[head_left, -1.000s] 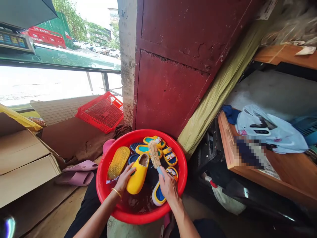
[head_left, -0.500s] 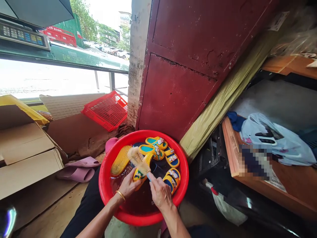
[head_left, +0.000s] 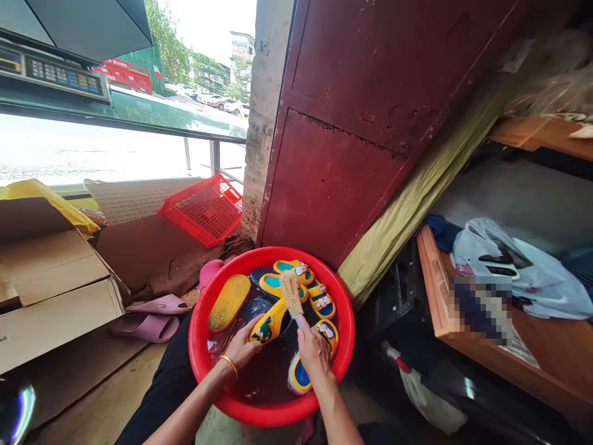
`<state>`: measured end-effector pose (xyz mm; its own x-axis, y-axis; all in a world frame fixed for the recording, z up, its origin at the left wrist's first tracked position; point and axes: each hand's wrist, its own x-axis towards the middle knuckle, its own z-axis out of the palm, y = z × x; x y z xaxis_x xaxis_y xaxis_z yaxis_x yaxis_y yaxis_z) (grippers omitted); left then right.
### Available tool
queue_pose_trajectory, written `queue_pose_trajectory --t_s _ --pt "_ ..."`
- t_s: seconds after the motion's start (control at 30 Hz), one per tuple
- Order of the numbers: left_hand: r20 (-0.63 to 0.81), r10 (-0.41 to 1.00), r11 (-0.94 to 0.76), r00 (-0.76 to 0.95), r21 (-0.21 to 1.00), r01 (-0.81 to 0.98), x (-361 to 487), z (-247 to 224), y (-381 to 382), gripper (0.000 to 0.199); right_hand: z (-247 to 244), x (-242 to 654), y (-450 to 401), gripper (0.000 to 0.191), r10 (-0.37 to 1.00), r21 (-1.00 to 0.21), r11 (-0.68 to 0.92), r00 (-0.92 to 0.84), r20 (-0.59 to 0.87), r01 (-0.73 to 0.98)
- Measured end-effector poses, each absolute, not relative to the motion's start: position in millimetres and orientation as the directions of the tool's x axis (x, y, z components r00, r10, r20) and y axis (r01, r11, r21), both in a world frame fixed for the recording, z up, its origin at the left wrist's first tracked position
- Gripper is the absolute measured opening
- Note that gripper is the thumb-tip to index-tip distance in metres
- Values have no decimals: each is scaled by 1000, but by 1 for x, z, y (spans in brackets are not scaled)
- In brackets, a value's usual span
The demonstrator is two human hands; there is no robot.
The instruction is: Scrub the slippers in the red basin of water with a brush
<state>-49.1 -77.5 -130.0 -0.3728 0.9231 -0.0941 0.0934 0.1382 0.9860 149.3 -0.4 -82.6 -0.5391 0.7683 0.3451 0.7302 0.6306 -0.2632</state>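
My left hand [head_left: 245,343] grips a yellow slipper [head_left: 273,321] with a dark green cartoon figure on its strap, tilted over the water. In my right hand [head_left: 315,347] is a scrubbing brush [head_left: 291,295] with pale bristles and a light blue handle; it stands upright just right of that slipper. Both hands are over a red basin [head_left: 193,352] of dark water. Around them float several yellow and blue slippers, among them a sole-up yellow slipper [head_left: 230,301] at the left and a slipper with a white figure [head_left: 323,301] at the right.
Mauve slippers [head_left: 152,327] lie on the floor left of the basin, near an open cardboard box [head_left: 60,272]. A red plastic crate [head_left: 204,210] leans by the pillar. Behind the basin is a dark red metal door [head_left: 343,185]. A wooden shelf [head_left: 433,284] with plastic bags stands at the right.
The brush has swung from across the slipper to upright at its right. My left hand has turned the slipper, showing more of its strap. The view has shifted slightly.
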Motion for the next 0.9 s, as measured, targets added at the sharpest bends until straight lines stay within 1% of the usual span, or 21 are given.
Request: queue_pose_trajectory --t_s 0.07,0.1,0.2,0.23,0.3,0.37,0.4,0.5,0.57,0.6,0.67,0.73,0.8,0.9 --pt "-119 916 152 -383 987 57 -50 -129 -78 94 -84 152 5 45 782 -280 613 -517 348 739" --pt "-121 914 147 -388 988 39 -50 -129 -78 94 -85 150 2 45 769 -282 631 -534 352 723" --pt "-121 918 132 -379 991 5 -49 -130 -77 91 -92 142 -15 45 667 -247 743 -659 348 622" --pt "-123 920 135 -373 991 6 -49 -131 -77 90 -93 141 -19 45 653 -228 755 -678 336 615" --pt "-123 922 141 -367 990 23 -49 -133 -77 89 -94 142 -17 45 704 -213 706 -637 315 676" --pt "-130 918 165 -374 984 62 -50 -136 -77 89 -91 151 -4 45 789 -256 607 -533 306 752" --pt "-136 914 182 -382 979 87 -51 -136 -77 89 -89 156 4 44 809 -297 582 -504 301 757" --pt "-154 880 251 -449 954 165 -51 -136 -78 86 -88 167 18 44 816 -431 577 -496 296 693" --pt "-119 829 294 -547 924 245 -50 -135 -78 85 -90 169 17 45 818 -499 573 -492 298 650" --pt "-68 798 308 -598 900 308 -49 -134 -78 85 -91 169 15 46 821 -523 567 -489 295 636" --pt "88 749 313 -656 826 468 -45 -132 -78 82 -94 170 10 46 830 -553 549 -487 272 626" --pt "207 752 313 -625 723 616 -40 -130 -79 74 -95 172 7 44 834 -566 535 -501 232 627" --pt "207 790 345 -577 628 698 -35 -128 -79 68 -94 175 6 43 833 -569 527 -514 202 631" --pt "122 801 453 -587 518 726 -31 -122 -75 71 -91 177 5 41 822 -564 537 -538 185 627"
